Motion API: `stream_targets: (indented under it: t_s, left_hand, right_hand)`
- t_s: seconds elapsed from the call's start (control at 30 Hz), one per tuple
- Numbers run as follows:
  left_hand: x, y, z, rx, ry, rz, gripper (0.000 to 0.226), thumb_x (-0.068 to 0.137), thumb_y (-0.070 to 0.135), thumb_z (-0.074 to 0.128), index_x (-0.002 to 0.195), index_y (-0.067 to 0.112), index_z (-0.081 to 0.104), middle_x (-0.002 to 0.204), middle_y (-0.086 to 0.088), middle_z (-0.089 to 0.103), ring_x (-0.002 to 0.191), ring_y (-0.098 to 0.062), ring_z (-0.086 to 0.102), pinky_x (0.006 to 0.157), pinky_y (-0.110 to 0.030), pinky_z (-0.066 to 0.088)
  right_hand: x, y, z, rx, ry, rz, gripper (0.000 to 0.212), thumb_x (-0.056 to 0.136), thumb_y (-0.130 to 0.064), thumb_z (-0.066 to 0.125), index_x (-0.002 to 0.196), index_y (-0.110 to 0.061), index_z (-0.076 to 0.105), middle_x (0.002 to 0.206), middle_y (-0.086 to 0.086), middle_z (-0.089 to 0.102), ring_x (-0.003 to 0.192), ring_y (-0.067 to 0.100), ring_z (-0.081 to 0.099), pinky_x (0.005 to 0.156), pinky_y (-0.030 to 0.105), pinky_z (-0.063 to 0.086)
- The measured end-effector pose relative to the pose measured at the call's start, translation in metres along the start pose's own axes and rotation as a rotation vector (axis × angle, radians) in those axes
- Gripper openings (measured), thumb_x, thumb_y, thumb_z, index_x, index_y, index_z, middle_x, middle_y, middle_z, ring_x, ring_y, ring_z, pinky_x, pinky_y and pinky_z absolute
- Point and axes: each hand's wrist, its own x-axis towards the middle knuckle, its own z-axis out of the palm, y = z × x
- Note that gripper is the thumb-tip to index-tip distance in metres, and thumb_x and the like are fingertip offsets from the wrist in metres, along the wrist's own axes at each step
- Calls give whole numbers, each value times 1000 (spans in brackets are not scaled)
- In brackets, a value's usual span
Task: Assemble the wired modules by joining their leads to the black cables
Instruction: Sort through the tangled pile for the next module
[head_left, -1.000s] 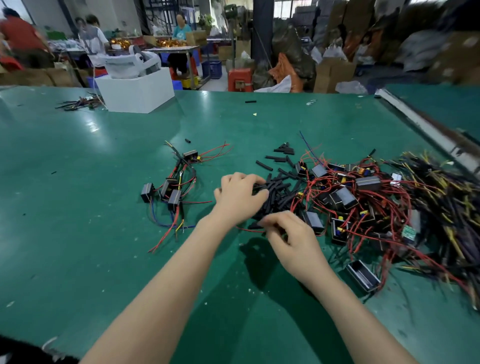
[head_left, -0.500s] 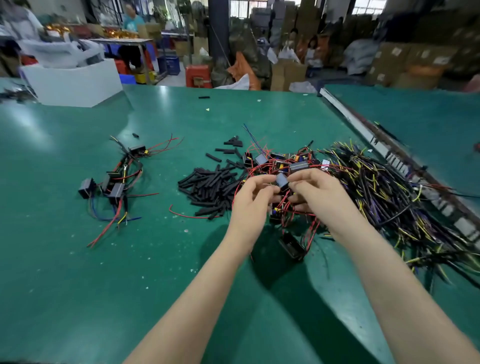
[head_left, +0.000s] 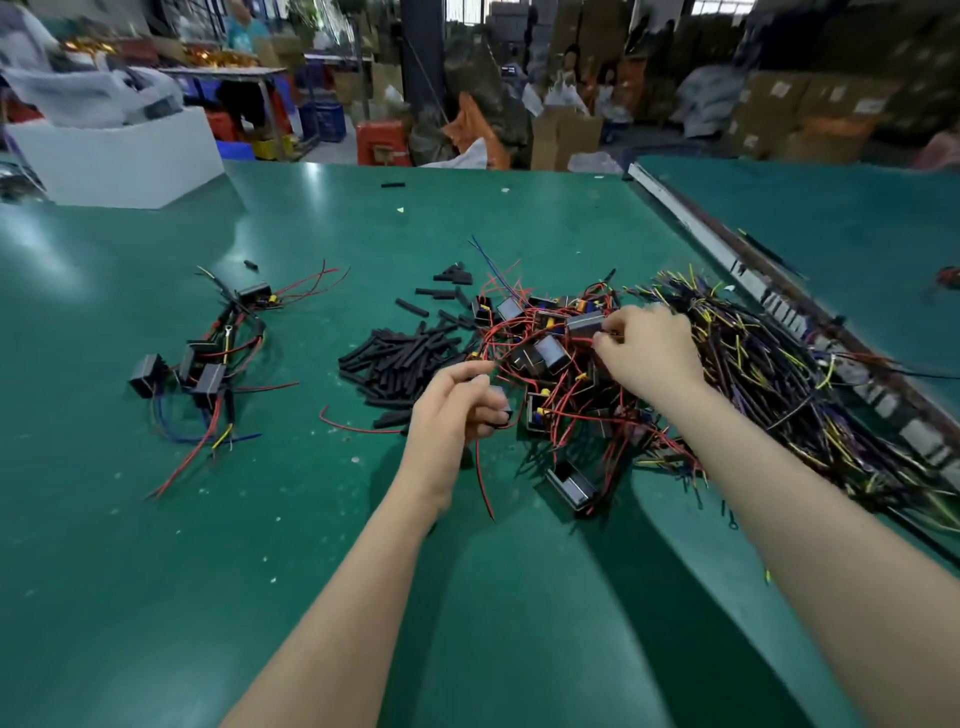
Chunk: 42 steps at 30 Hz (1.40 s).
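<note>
Hands have parted: left hand (head_left: 457, 402) clutches a module (head_left: 500, 401), right hand (head_left: 647, 353) pinches piled leads (head_left: 550, 415).

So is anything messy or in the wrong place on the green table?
Mostly a work mess: the modules and black cables lie in tangled heaps. A few black sleeve pieces have strayed from their pile; one lies alone far up the table, another near the finished bundle. Nothing looks broken or spilled.

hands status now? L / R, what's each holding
Left hand: closed on a small black module, red lead hanging below.
Right hand: fingers curled in the module pile; cannot tell whether it grips anything.
</note>
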Motion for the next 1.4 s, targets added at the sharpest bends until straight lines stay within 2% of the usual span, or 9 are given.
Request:
stream_targets:
  t_s: [0.17, 0.43, 0.53, 0.77, 0.9, 1.0, 1.13, 1.27, 1.4]
  left_hand:
    - [4, 0, -5, -83, -25, -39, 20, 88, 25, 50, 100, 16, 63, 70, 2, 67, 63, -14, 63, 62, -24, 44]
    - [8, 4, -8, -365, -41, -150, 25, 85, 29, 50, 99, 13, 63, 70, 1, 65, 63, -13, 65, 55, -18, 48]
    - [8, 4, -9, -400, -71, -192, 40, 72, 37, 53, 103, 13, 61, 72, 0, 66, 65, -14, 65, 57, -19, 50]
    - [7, 3, -8, -416, -120, -236, 40, 72, 38, 54, 103, 14, 63, 76, -3, 65, 68, -16, 65, 59, -21, 52]
    - [6, 2, -9, -428, -121, -247, 39, 73, 38, 54, 103, 14, 63, 77, -3, 65, 69, -16, 64, 59, -22, 51]
    - [7, 2, -9, -425, -127, -259, 35, 80, 37, 51, 105, 13, 62, 78, -3, 65, 69, -16, 64, 60, -22, 52]
    - [7, 2, -9, -424, -134, -270, 41, 77, 39, 53, 107, 14, 62, 80, -4, 65, 71, -16, 65, 62, -23, 52]
    - [6, 2, -9, -438, -162, -287, 49, 73, 42, 54, 112, 13, 61, 87, -6, 68, 76, -18, 67, 64, -25, 53]
    - [5, 4, -9, -459, -202, -305, 53, 75, 44, 53, 116, 12, 60, 95, -9, 70, 83, -21, 68, 68, -27, 53]
  right_hand:
    - [17, -10, 2, -335, -105, 15, 38, 97, -41, 49, 120, -13, 62, 125, 17, 54, 122, 38, 43, 93, 44, 43]
    - [18, 5, -32, 606, 158, 133, 32, 99, -34, 43, 99, -6, 58, 88, 9, 60, 87, 24, 52, 78, 36, 40]
    - [16, 4, -44, 621, 180, -9, 26, 102, -33, 39, 95, -17, 57, 77, -4, 59, 72, 15, 52, 71, 31, 36]
    - [6, -2, -63, 466, 506, -215, 40, 104, -39, 36, 118, -14, 63, 111, 8, 61, 98, 20, 53, 80, 23, 36]
    - [3, 13, -46, -12, -32, 82, 36, 101, -28, 41, 133, -11, 50, 127, 22, 56, 107, 38, 57, 87, 42, 47]
    - [-5, 19, -43, 20, 69, 190, 54, 95, -28, 52, 142, -10, 33, 139, 25, 39, 124, 43, 43, 100, 48, 40]
    - [-11, 5, -45, 37, 276, -36, 52, 91, -25, 56, 139, -14, 40, 136, 21, 39, 125, 41, 37, 101, 49, 35]
    - [-1, -19, -32, -16, 148, -308, 32, 91, -20, 52, 123, -17, 59, 127, 13, 55, 119, 34, 45, 100, 43, 40]
    - [22, -28, -9, -138, -54, -324, 49, 92, -14, 47, 141, -18, 41, 145, 10, 44, 133, 30, 37, 105, 46, 35]
